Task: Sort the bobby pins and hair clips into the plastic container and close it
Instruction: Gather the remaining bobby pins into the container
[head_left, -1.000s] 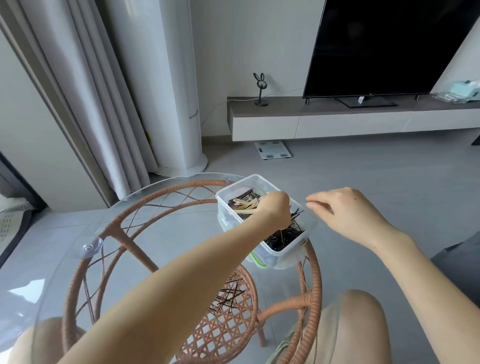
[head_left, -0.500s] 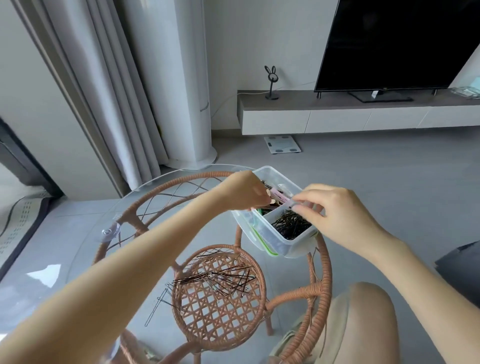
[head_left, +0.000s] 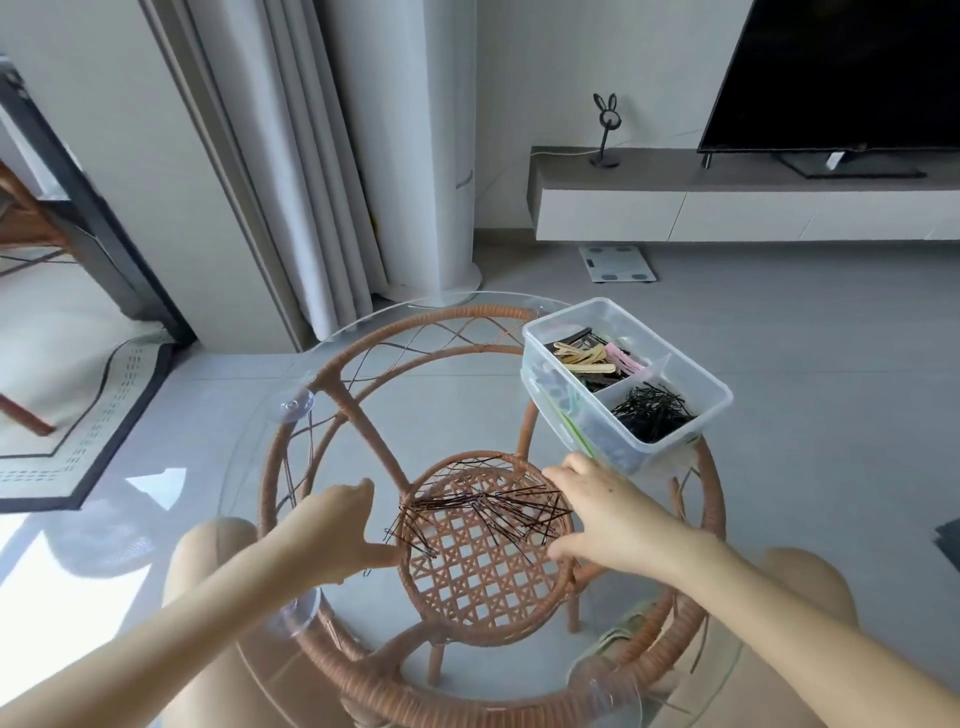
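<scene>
A round table with a clear glass top (head_left: 447, 405) stands on a woven rattan frame (head_left: 358, 415), and clear suction pads (head_left: 292, 409) sit between glass and frame. A loose heap of dark bobby pins (head_left: 483, 512) lies on the glass near its middle, over the frame's small woven shelf. A clear plastic container (head_left: 719, 397), lid off, stands at the table's far right edge, well apart from the heap.

The bobby pins (head_left: 483, 512) are showing dark brown against the table (head_left: 457, 313), whose reddish-brown rattan is displaying a crossed lattice weave. The clear container (head_left: 719, 397) is showing black pins (head_left: 652, 418) and cream, pink and black hair clips (head_left: 587, 358).
</scene>
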